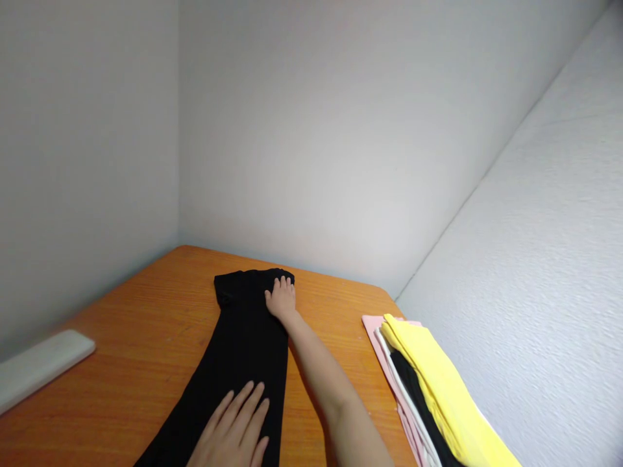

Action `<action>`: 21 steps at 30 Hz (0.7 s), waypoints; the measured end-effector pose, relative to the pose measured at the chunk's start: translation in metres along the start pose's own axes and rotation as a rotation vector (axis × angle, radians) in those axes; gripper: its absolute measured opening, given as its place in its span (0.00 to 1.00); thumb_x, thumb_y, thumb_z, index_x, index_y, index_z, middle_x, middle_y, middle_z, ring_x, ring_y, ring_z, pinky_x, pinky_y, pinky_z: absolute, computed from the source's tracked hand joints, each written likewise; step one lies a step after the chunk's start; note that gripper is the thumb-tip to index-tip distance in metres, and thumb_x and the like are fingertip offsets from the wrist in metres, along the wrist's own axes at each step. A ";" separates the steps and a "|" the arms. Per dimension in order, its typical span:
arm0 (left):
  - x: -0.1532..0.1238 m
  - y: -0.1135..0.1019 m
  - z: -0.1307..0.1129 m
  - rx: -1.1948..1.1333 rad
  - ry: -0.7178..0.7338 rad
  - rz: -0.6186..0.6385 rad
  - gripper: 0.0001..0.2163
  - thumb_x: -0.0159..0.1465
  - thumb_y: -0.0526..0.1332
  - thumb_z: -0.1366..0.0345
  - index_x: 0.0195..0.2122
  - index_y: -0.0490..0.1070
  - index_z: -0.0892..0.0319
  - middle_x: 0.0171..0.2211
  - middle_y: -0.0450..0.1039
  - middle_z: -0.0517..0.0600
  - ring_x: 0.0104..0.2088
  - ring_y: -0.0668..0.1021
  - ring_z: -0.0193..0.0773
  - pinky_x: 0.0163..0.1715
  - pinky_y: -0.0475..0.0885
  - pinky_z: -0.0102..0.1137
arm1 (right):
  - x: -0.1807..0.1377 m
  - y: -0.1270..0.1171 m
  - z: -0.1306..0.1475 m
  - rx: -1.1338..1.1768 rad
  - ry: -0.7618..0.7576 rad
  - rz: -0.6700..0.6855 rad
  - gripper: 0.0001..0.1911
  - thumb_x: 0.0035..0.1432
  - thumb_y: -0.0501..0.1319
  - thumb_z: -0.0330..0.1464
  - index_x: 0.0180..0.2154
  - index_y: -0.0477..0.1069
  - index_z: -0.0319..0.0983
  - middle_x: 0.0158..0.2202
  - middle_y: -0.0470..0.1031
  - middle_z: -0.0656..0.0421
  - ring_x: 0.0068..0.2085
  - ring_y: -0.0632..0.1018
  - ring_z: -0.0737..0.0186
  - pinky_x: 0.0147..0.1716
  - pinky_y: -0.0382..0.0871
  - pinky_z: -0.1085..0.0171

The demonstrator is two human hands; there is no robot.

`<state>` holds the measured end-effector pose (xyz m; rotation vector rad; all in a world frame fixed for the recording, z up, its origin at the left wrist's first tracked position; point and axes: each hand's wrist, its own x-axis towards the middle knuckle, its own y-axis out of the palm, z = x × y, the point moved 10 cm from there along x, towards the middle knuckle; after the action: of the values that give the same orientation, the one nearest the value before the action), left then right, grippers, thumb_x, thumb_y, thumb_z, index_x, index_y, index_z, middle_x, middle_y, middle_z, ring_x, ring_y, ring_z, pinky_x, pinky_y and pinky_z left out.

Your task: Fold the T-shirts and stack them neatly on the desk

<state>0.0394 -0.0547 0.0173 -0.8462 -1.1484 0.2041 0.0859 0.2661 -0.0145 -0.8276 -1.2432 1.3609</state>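
A black short-sleeved garment (243,344), folded lengthwise into a long strip, lies on the wooden table with its sleeve end at the far side. My right hand (281,296) rests on the far end near the sleeve and shoulder, its fingers spread and the arm stretched forward. Closer to me, my left hand (236,428) lies flat on the lower part of the garment, fingers extended. Neither hand grips the cloth. The near end of the garment runs out of view at the bottom.
To the right, a stack of folded clothes lies along the table edge, with a yellow garment (438,383) over black, white and pink (372,324) ones. A white flat object (43,363) sits at the left. Walls border the wooden table (146,324).
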 end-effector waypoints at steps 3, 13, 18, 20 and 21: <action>0.008 0.039 -0.009 0.006 -0.047 0.197 0.28 0.60 0.60 0.48 0.62 0.65 0.46 0.59 0.71 0.50 0.52 0.78 0.53 0.51 0.71 0.47 | 0.005 0.015 -0.011 -0.006 -0.008 0.081 0.41 0.65 0.46 0.55 0.69 0.49 0.37 0.72 0.40 0.49 0.71 0.42 0.42 0.66 0.38 0.45; 0.000 0.107 -0.014 -0.118 -0.166 0.432 0.32 0.63 0.56 0.52 0.68 0.48 0.45 0.68 0.55 0.51 0.65 0.65 0.54 0.62 0.55 0.54 | 0.030 0.028 -0.041 -0.012 -0.024 0.141 0.43 0.63 0.40 0.60 0.70 0.46 0.43 0.72 0.35 0.55 0.71 0.37 0.46 0.66 0.33 0.46; 0.015 0.103 -0.013 -0.175 -0.199 0.471 0.33 0.63 0.57 0.52 0.68 0.48 0.47 0.69 0.52 0.50 0.66 0.62 0.54 0.65 0.53 0.52 | 0.037 0.025 -0.048 -0.015 -0.026 0.107 0.41 0.65 0.42 0.57 0.70 0.48 0.42 0.72 0.38 0.53 0.71 0.40 0.46 0.66 0.34 0.44; 0.022 0.099 -0.015 -0.205 -0.211 0.468 0.31 0.64 0.55 0.51 0.68 0.51 0.47 0.69 0.53 0.51 0.67 0.61 0.54 0.63 0.58 0.52 | 0.036 0.018 -0.046 -0.014 -0.036 0.073 0.39 0.66 0.44 0.55 0.69 0.51 0.40 0.72 0.42 0.51 0.71 0.43 0.45 0.65 0.35 0.44; 0.025 0.096 -0.015 -0.219 -0.221 0.457 0.29 0.66 0.54 0.51 0.68 0.53 0.47 0.68 0.54 0.51 0.66 0.62 0.53 0.62 0.61 0.52 | 0.034 0.013 -0.043 -0.012 -0.045 0.049 0.37 0.66 0.44 0.53 0.68 0.52 0.38 0.71 0.44 0.49 0.71 0.44 0.45 0.65 0.36 0.44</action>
<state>0.0890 0.0167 -0.0320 -1.3021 -1.1822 0.5673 0.1175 0.3105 -0.0306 -0.8447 -1.2743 1.4193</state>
